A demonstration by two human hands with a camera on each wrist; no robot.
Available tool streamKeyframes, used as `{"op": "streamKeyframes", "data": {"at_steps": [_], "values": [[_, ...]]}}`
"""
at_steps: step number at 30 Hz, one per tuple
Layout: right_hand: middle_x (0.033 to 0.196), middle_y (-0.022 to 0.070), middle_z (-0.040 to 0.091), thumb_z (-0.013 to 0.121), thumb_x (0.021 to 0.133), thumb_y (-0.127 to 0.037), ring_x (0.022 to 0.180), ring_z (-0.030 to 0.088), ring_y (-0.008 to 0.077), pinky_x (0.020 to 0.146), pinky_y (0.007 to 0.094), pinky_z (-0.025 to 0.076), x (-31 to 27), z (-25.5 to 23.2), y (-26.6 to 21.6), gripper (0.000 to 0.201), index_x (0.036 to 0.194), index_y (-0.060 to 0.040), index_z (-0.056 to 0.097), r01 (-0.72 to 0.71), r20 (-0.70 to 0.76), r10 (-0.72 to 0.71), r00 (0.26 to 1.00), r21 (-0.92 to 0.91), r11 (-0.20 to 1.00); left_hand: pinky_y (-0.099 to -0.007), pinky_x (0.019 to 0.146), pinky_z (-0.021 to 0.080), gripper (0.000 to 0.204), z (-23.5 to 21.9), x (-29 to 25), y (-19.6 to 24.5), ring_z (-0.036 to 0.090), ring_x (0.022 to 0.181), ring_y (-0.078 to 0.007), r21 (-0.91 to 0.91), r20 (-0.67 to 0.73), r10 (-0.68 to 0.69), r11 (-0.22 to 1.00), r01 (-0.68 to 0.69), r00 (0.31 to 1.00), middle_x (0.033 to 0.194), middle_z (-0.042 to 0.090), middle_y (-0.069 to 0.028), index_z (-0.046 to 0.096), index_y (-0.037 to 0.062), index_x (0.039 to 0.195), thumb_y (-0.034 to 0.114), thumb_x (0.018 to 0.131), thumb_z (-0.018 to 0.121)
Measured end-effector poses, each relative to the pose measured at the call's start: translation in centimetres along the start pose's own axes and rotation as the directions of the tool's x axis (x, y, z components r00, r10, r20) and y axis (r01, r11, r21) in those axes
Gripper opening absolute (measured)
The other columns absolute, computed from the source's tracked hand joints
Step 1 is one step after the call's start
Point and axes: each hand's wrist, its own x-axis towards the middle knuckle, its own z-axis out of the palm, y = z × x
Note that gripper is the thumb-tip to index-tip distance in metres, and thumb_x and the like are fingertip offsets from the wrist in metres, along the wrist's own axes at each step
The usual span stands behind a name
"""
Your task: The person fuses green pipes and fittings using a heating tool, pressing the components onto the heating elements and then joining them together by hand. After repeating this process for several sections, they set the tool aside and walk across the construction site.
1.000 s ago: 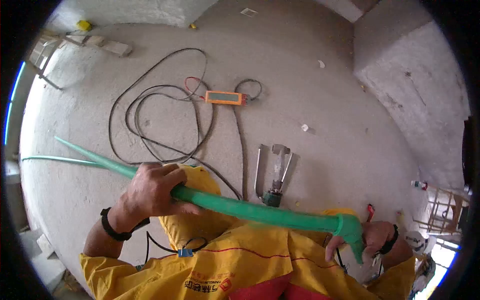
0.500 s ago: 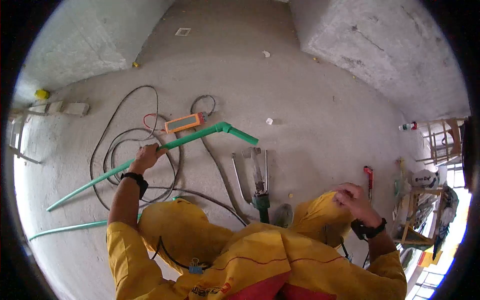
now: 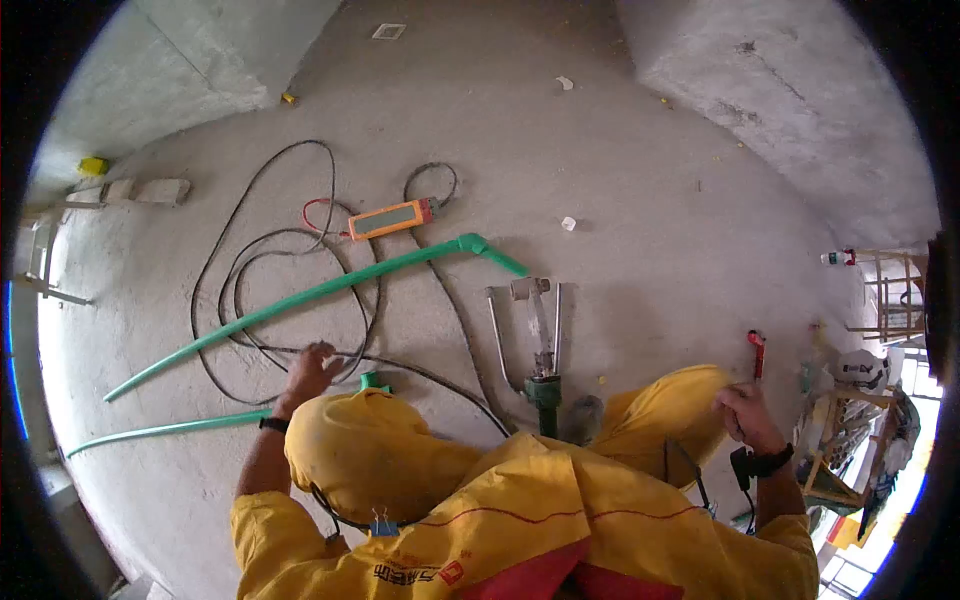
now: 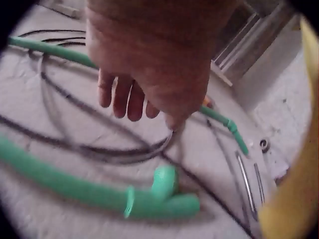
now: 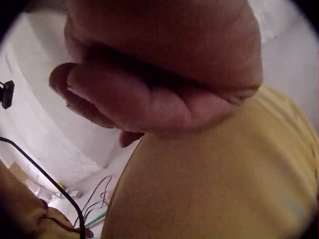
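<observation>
My left hand [image 3: 312, 372] is empty above the floor, beside the left knee, its fingers hanging relaxed in the left wrist view. Beyond it lies a long green plastic pipe [image 3: 310, 292] with an elbow [image 3: 472, 243] and a short piece at its right end. A second green pipe [image 4: 65, 179], ending in a tee fitting [image 4: 164, 183], lies on the floor below that hand. My right hand [image 3: 752, 418] holds nothing and is loosely curled at the right knee. Between the feet stands a green-handled tool [image 3: 544, 392] with a metal head and two metal legs.
Black cable [image 3: 240, 250] loops over the floor around an orange box with a grey panel [image 3: 388, 220]. A red-handled tool [image 3: 757, 345] lies beyond the right knee. A wooden frame [image 3: 835, 440] with items stands at right; a concrete wall [image 3: 780, 110] rises at upper right.
My left hand laid the green pipe with the elbow on the floor, let go and drew back toward the knee. My right hand came off the elbow end and moved to the right knee.
</observation>
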Motion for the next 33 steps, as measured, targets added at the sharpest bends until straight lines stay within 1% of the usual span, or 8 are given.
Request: {"op": "streamKeyframes", "data": {"at_steps": [3,9,17,19,23,25,28,33], "values": [[0.045,0.0006,0.047,0.057,0.094,-0.035,0.031,0.040,0.0099,0.032,0.0266,0.030,1.1,0.1,-1.2,0.037,0.076,-0.0031,0.063,-0.022,0.056,0.021,0.998,0.028,0.999,-0.0358,0.082,0.051,0.033,1.9,-5.7,-1.1,0.064,0.093,-0.0279,0.292,-0.098,0.151,0.949,-0.117,0.984,0.101,0.067,-0.0111,0.064,0.0058,0.106,0.030,0.086,0.069],[0.044,0.0025,0.047,0.058,0.093,-0.033,0.031,0.040,0.0113,0.031,0.0269,0.030,1.7,0.9,-3.2,0.036,0.075,-0.0032,0.063,-0.054,0.097,0.051,0.994,0.028,0.998,-0.0345,0.082,0.050,0.033,0.6,-10.2,5.3,0.063,0.094,-0.0245,-0.441,0.014,-0.152,0.886,0.143,0.988,0.102,0.067,-0.0097,0.063,0.0051,0.108,0.032,0.088,0.066],[0.046,0.0020,0.047,0.057,0.093,-0.032,0.033,0.042,0.0120,0.033,0.0280,0.031,1.3,0.3,-3.7,0.035,0.075,-0.0032,0.063,-0.123,0.150,0.119,0.982,0.012,0.992,-0.0329,0.082,0.049,0.035,-6.4,-10.0,8.3,0.062,0.095,-0.0199,-0.914,0.376,-0.287,0.039,0.403,0.881,0.103,0.067,-0.0079,0.062,0.0043,0.111,0.033,0.092,0.062],[0.047,0.0014,0.047,0.056,0.093,-0.032,0.033,0.041,0.0119,0.033,0.0276,0.031,1.6,0.2,-3.6,0.034,0.076,-0.0035,0.063,-0.145,0.150,0.146,0.978,-0.018,0.989,-0.0309,0.080,0.048,0.037,-10.0,-11.4,8.5,0.060,0.096,-0.0146,-0.719,0.114,-0.392,0.602,0.348,0.913,0.106,0.065,-0.0067,0.062,0.0027,0.115,0.035,0.098,0.053],[0.046,0.0020,0.048,0.056,0.094,-0.031,0.034,0.042,0.0114,0.033,0.0265,0.030,1.7,0.2,-3.5,0.036,0.073,-0.0030,0.064,-0.201,0.113,0.209,0.971,-0.072,0.977,-0.0424,0.095,0.042,0.072,-15.4,-11.2,21.5,0.058,0.110,-0.0305,-0.230,0.113,0.246,0.949,-0.215,0.963,0.115,0.063,-0.0143,0.064,0.0056,0.115,0.066,0.077,0.064],[0.046,0.0032,0.050,0.059,0.094,-0.031,0.037,0.046,0.0100,0.034,0.0265,0.034,1.2,-0.8,-2.5,0.039,0.069,-0.0011,0.064,-0.015,0.282,0.078,0.956,-0.220,0.975,-0.0471,0.088,0.045,0.054,-14.7,-11.1,25.9,0.061,0.101,-0.0302,0.207,0.333,0.382,0.862,-0.462,0.862,0.109,0.065,-0.0083,0.067,0.0109,0.106,0.047,0.066,0.075],[0.045,0.0028,0.050,0.063,0.093,-0.030,0.039,0.049,0.0089,0.037,0.0275,0.038,-2.5,-2.0,-1.7,0.041,0.066,0.0001,0.064,-0.046,0.311,0.128,0.942,-0.259,0.965,-0.0469,0.087,0.046,0.052,-14.7,-14.9,25.1,0.061,0.098,-0.0275,0.218,0.305,0.331,0.889,-0.403,0.893,0.102,0.066,-0.0046,0.068,0.0121,0.102,0.043,0.061,0.077],[0.052,0.0016,0.054,0.067,0.091,-0.035,0.042,0.049,0.0097,0.041,0.0286,0.041,-6.5,-4.3,-1.2,0.036,0.072,-0.0040,0.068,-0.106,0.476,0.229,0.849,-0.271,0.957,-0.0469,0.089,0.045,0.052,-14.4,-16.5,26.1,0.059,0.101,-0.0274,0.139,0.655,0.252,0.887,-0.441,0.713,0.104,0.065,-0.0055,0.067,0.0127,0.103,0.043,0.061,0.076]]}}
